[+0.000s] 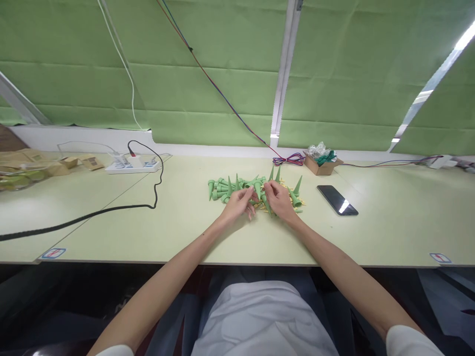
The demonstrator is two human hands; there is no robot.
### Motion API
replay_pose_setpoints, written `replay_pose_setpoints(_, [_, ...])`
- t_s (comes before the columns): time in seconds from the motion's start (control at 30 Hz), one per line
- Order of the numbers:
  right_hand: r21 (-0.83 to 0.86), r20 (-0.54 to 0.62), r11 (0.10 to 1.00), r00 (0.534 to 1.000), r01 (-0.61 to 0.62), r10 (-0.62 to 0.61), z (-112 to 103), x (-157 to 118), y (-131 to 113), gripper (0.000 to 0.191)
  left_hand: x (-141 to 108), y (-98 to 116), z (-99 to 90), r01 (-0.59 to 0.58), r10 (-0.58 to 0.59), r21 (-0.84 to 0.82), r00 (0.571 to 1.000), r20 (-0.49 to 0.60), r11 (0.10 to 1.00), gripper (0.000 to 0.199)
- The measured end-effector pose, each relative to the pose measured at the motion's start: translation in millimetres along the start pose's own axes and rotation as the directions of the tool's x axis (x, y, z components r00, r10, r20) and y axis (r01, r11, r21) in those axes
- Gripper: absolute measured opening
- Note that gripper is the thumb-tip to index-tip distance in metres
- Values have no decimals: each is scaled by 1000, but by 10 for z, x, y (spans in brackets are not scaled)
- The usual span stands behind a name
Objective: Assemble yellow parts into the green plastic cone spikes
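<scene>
A pile of green plastic cone-shaped spikes [221, 189] lies on the table in front of me, some upright and some on their sides. Small yellow pieces [300, 201] are scattered among and beside them, mostly to the right. My left hand [239, 202] pinches one green spike [258, 189] between thumb and fingers, its point downward; the other fingers hang loosely curled. Just to the right, my right hand [279, 199] is closed in a pinch close to that spike's upper end. Whatever sits between its fingertips is too small or hidden to make out.
Right of the pile lies a black phone [337, 200]. Behind it stands a small cardboard box [322, 168] with crumpled plastic, next to coiled wires [289, 159]. At left are a power strip [132, 166], a black cable [111, 209] and brown packets [55, 167].
</scene>
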State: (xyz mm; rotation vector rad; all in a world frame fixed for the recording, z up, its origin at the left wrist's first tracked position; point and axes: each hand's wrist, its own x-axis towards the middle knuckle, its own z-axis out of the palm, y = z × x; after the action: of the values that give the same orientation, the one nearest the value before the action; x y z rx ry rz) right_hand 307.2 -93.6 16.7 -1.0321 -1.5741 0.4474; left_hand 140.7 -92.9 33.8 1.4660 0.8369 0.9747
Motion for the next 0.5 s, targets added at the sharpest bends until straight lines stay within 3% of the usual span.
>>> replay_pose_setpoints(0.17, [-12, 47, 1000, 999, 21, -20, -2, -4, -29, 37, 8, 0, -16, 81, -71, -143, 994, 78, 986, 49])
replay_pose_setpoints(0.5, [-70, 92, 995, 994, 71, -65, -10, -12, -47, 36, -30, 50, -22, 6, 3, -97, 996, 87, 995, 41])
